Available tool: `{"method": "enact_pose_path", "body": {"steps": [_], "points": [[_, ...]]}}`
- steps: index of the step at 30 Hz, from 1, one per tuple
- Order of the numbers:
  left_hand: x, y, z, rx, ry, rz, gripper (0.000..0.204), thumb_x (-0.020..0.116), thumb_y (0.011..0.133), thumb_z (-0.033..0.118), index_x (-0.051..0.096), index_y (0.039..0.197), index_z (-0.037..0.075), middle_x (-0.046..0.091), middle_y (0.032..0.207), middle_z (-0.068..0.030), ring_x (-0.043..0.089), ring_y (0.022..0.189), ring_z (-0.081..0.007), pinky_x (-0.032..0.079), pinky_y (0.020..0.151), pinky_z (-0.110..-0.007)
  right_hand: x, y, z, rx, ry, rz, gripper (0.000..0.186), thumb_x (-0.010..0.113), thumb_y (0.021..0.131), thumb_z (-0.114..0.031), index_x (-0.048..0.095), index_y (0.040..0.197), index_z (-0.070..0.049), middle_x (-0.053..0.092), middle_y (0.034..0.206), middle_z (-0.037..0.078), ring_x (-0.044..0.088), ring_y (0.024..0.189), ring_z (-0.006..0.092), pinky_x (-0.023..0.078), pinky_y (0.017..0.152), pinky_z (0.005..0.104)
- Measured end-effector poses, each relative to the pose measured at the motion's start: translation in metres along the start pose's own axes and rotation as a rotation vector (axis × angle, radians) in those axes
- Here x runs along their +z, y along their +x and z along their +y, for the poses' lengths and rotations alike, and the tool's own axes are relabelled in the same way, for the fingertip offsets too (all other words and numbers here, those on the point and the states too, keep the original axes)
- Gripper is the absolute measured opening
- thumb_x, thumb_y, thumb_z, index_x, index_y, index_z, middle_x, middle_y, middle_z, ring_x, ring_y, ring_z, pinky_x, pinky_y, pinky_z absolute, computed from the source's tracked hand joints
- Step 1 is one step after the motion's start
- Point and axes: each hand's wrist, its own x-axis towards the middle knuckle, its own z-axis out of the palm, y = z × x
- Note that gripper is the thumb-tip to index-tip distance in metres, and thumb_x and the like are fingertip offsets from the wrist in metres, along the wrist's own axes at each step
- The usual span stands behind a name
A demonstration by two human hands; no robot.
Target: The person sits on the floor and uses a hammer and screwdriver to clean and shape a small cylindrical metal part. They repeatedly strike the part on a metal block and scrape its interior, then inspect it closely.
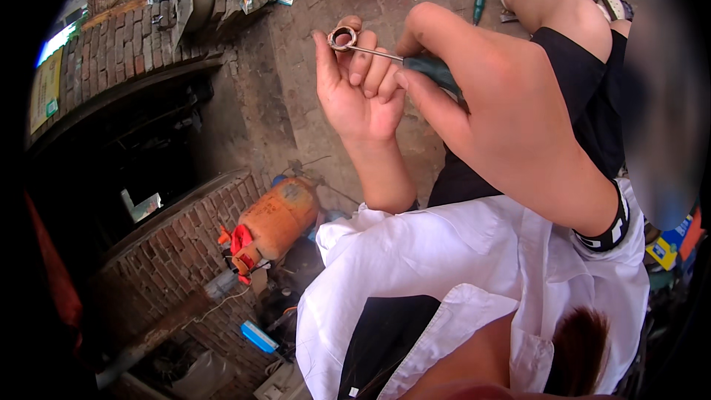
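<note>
A: Left hand point(354, 89)?
B: Fingertips pinch a small metal ring point(343, 38), far centre.
A: Right hand point(474, 104)?
B: Closed around a green-handled screwdriver point(415, 64), tip touching the ring.

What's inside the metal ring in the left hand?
The screwdriver tip, held by the right hand, reaches into the ring pinched by the left hand. The ring's inner surface is too small to make out.
</note>
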Motion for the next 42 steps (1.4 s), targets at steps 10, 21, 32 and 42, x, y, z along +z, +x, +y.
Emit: {"method": "enact_pose_path", "body": {"steps": [10,21,32,42], "points": [[0.006,0.005,-0.01,0.14,0.175,0.217,0.045,0.043,0.101,0.048,0.051,0.082,0.009,0.031,0.052,0.0043,0.023,0.042,-0.0054,0.018,0.035,-0.021,0.003,0.009,0.008,-0.095,-0.109,0.044,0.02,0.071,0.077,-0.01,0.058,0.091,-0.006,0.061,0.072,0.012,0.061,0.063,0.03,0.046,0.055,0.0365],[0.003,0.007,-0.018,0.436,0.626,0.385,0.042,0.039,0.103,0.041,0.05,0.079,0.008,0.035,0.056,0.0034,0.024,0.047,-0.0043,0.02,0.04,-0.022,0.008,0.004,-0.001,-0.113,-0.273,0.03,0.017,0.069,0.077,-0.015,0.058,0.087,-0.008,0.055,0.066,0.01,0.059,0.058,0.0292,0.046,0.05,0.0367],[0.01,0.006,-0.024,0.544,0.887,0.623,0.052,0.037,0.102,0.051,0.046,0.081,0.005,0.039,0.055,-0.0024,0.036,0.045,-0.0113,0.031,0.042,-0.026,0.032,-0.013,-0.009,-0.328,-0.573,0.152,0.021,0.067,0.065,-0.009,0.062,0.086,-0.004,0.044,0.064,0.002,0.05,0.05,0.012,0.038,0.04,0.0251],[-0.001,0.002,0.0,0.375,0.767,0.426,0.053,0.03,0.103,0.051,0.044,0.081,0.004,0.029,0.049,-0.0032,0.02,0.038,-0.013,0.018,0.038,-0.03,0.043,-0.017,-0.01,-0.521,-0.652,0.211,0.021,0.062,0.064,-0.012,0.066,0.082,-0.001,0.061,0.071,0.011,0.049,0.052,0.0114,0.035,0.043,0.0214]]}}
